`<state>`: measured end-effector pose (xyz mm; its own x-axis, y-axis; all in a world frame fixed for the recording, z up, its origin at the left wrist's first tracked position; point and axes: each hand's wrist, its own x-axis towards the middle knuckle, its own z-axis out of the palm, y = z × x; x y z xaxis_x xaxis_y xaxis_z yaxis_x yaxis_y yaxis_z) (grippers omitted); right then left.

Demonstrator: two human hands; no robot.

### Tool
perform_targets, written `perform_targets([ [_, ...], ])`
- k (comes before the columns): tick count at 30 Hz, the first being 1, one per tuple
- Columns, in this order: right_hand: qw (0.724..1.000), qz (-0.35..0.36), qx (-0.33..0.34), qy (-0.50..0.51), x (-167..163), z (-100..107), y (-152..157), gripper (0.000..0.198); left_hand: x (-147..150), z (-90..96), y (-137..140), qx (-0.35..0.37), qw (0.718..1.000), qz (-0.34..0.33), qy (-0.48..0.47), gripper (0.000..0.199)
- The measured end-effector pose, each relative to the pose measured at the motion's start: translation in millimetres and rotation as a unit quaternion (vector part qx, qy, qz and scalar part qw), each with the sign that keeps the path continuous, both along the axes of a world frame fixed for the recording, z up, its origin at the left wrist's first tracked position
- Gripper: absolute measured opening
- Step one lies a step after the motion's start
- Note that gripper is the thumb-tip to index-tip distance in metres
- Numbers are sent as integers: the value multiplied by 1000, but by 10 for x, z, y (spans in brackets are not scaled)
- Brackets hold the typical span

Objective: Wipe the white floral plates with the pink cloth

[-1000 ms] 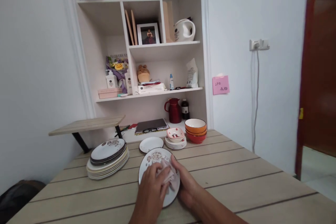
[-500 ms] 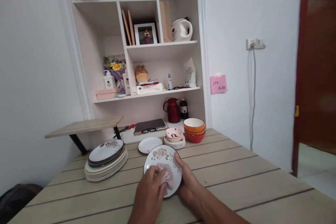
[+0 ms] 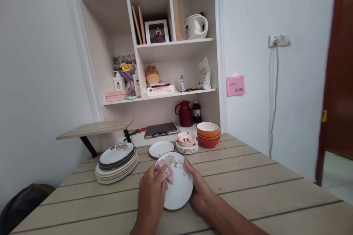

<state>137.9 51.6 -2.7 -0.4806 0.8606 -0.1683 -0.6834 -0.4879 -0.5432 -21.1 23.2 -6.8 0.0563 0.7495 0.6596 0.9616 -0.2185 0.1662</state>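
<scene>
A white plate with a brown flower pattern and dark rim is held up at a tilt above the table. My right hand grips its right edge, thumb on the face and the other fingers hidden behind. My left hand is closed on a pale pink cloth, pressed against the plate's upper left face over part of the flowers. Just beyond, a similar plate lies flat on the table.
The slatted wooden table carries a stack of plates at left. Farther back stand small dishes and a stack of orange and red bowls. A raised wooden shelf overhangs the left back; a white shelf unit rises behind.
My left hand has slid the cloth from the plate's lower middle to its upper left. The right hand keeps its grip. The whole view has shifted slightly.
</scene>
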Motion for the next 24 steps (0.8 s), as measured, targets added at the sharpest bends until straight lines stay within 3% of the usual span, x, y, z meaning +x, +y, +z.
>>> perform_targets([
  [5, 998, 31, -10, 53, 64, 12, 36, 61, 157, -27, -75, -22, 994, -105, 4, 37],
  [9, 998, 52, 14, 39, 48, 23, -3, 58, 255, -29, -121, -12, 987, -159, 25, 48],
  [11, 998, 60, 21, 13, 21, 20, -31, 57, 254, -15, -114, 1, 989, -145, 30, 52],
  [16, 999, 42, 21, -22, -27, 17, -71, 56, 125, 24, -34, 41, 999, -6, -2, 45],
  [18, 999, 27, 14, -11, -24, 11, -57, 55, 79, 24, -14, 38, 999, 19, -7, 42],
  [21, 1000, 11, 10, 17, 1, -4, -9, 55, 95, 9, -43, 24, 1000, -3, -6, 40],
  [24, 999, 12, 11, 51, 35, -11, 26, 55, 211, -12, -128, 26, 997, -67, 0, 40],
])
